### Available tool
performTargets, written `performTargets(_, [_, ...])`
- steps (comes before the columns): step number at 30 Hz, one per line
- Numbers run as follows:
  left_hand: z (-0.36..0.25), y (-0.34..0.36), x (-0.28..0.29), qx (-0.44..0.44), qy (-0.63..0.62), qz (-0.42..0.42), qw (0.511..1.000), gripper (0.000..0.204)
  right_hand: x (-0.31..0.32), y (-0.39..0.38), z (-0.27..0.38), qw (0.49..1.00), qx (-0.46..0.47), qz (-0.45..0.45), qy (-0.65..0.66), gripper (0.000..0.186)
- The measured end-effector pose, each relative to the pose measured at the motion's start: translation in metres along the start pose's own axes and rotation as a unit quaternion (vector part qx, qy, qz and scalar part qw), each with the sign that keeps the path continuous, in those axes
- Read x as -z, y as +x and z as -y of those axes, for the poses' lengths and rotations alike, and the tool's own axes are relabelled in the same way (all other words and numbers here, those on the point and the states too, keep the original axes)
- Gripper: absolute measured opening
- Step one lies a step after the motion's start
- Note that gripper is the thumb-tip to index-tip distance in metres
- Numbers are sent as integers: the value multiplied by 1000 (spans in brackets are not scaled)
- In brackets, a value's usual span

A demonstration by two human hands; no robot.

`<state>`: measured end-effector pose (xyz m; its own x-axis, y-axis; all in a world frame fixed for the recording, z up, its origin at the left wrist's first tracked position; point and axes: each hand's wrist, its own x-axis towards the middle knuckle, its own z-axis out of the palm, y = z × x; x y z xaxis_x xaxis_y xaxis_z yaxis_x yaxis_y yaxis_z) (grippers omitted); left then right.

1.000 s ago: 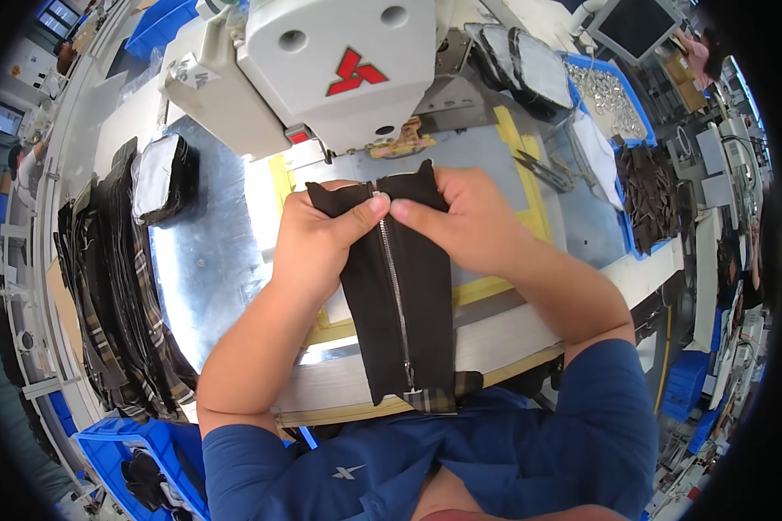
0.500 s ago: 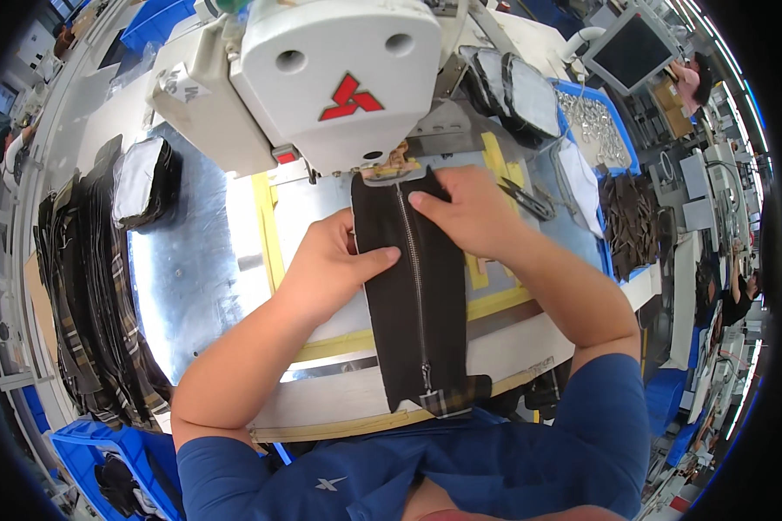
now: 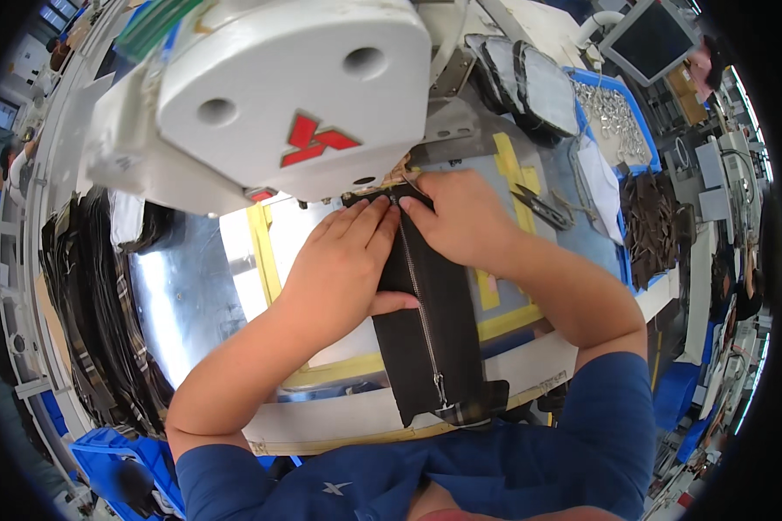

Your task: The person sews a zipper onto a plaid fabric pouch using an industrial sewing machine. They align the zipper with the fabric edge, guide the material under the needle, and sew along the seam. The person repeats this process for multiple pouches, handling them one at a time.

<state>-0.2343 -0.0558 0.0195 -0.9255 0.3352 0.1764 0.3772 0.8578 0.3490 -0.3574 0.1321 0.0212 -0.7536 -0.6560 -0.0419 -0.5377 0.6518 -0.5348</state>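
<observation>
A long black fabric piece (image 3: 456,313) lies lengthwise in front of me, its far end under the front of a white sewing machine head (image 3: 261,95). Down its middle runs a metal zipper (image 3: 418,278), with the pull at the near end. My left hand (image 3: 339,265) rests flat on the fabric, fingers stretched toward the far end and thumb apart across the zipper. At the far right edge of the piece, my right hand (image 3: 465,217) pinches the fabric, thumb on top near the zipper and the other fingers partly hidden. The machine head hides the needle area.
Yellow tape (image 3: 265,260) frames the work plate. Thread snips (image 3: 543,207) lie right of my right hand. Farther right are blue bins of metal zipper pulls (image 3: 613,122) and dark strips (image 3: 652,226). Stacked dark fabric pieces (image 3: 96,304) stand left; padded pieces (image 3: 543,87) lie behind.
My left hand has shifted from gripping the left edge to lying flat near the far end. The fabric's far end has moved farther under the machine head. The view has tilted slightly.
</observation>
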Motion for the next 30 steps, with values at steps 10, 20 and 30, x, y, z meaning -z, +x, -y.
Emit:
performTargets(10, [-9,9,2,-5,42,23,999,109,10,-8,-2,996,26,-69,-44,25])
performTargets(20, [-4,9,-3,2,1,9,1000,110,0,-32,-1,969,235,-10,-72,53])
performTargets(30, [-3,12,-3,2,-6,4,1000,110,-2,-33,-4,971,231,3,-64,61])
